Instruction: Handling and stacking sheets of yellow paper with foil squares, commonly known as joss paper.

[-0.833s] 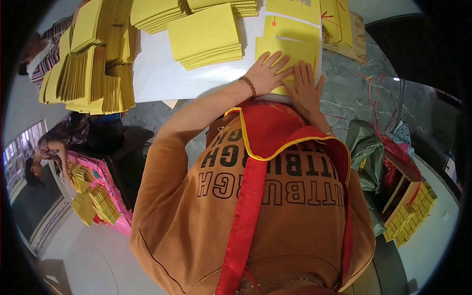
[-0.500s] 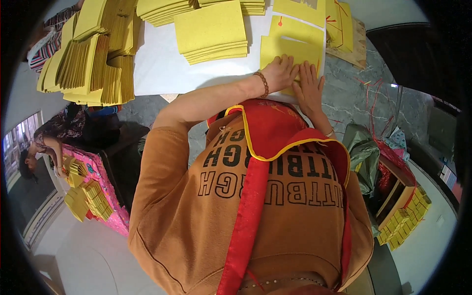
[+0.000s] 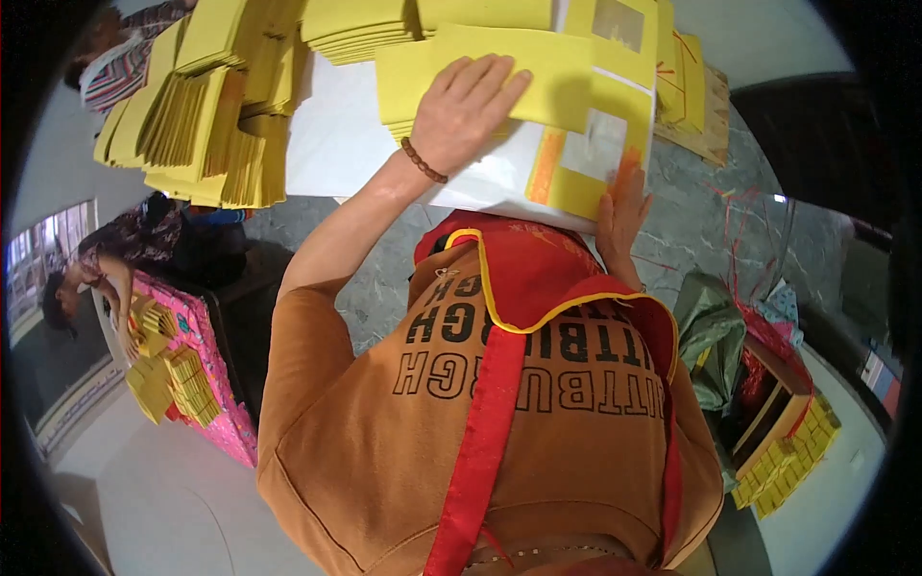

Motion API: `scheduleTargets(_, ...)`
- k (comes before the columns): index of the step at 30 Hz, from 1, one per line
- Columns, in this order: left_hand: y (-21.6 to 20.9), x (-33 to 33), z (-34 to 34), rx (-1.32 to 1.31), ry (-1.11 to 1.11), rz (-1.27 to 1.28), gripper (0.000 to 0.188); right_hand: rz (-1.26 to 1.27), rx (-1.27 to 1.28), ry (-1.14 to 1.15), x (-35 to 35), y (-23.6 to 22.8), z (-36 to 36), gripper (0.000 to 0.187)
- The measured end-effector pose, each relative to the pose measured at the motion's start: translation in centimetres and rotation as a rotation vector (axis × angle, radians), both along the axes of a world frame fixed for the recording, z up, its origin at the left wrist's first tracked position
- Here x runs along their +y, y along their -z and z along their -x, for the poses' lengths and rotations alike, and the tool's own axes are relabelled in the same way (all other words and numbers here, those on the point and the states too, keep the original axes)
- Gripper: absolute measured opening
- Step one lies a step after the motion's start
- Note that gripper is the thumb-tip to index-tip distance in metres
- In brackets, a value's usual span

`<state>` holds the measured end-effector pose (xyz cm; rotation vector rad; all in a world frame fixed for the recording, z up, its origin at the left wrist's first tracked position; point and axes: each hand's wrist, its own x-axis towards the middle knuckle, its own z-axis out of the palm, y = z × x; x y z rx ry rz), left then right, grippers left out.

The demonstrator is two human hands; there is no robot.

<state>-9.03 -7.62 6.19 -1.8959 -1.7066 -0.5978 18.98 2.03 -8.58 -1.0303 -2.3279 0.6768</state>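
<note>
I look down over my orange shirt and red apron at a white table (image 3: 336,144) covered with yellow paper. My left hand (image 3: 463,110), a bead bracelet on its wrist, lies palm down with fingers spread on a plain yellow sheet (image 3: 538,82) atop a low pile. My right hand (image 3: 622,206) rests at the table's near edge, fingertips on a yellow sheet with a silver square and orange stripes (image 3: 586,158). Neither hand is curled around anything.
Fanned stacks of yellow paper (image 3: 192,125) fill the table's left side, more stacks (image 3: 355,24) the far side. A person (image 3: 96,278) bends over a pink table (image 3: 206,384) at left. A box of yellow bundles (image 3: 783,451) and a green bag (image 3: 711,331) stand at right.
My left hand has left the striped sheet and slid left and farther onto the plain yellow sheet. The right hand stays at the table edge. The table looms closer in view.
</note>
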Motion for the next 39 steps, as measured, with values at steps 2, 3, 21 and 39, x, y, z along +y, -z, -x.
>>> scheduleTargets(2,1.7,-1.0,2.4,0.049,-0.085,0.071,0.046,-0.056,-0.077,-0.025,-0.1,0.0,0.1,0.060)
scheduleTargets(3,2.9,-1.4,3.4,0.028,-0.119,0.146,0.044,-0.085,-0.091,-0.009,-0.1,0.0,0.1,0.057)
scheduleTargets(21,7.7,-3.7,4.0,-0.120,-0.142,0.418,0.052,-0.412,-0.410,-0.042,-0.2,-1.8,1.5,0.044)
scheduleTargets(39,6.9,-0.5,-6.4,-0.271,0.395,0.429,0.044,-0.327,-0.284,-0.059,-0.1,-2.2,1.0,0.046)
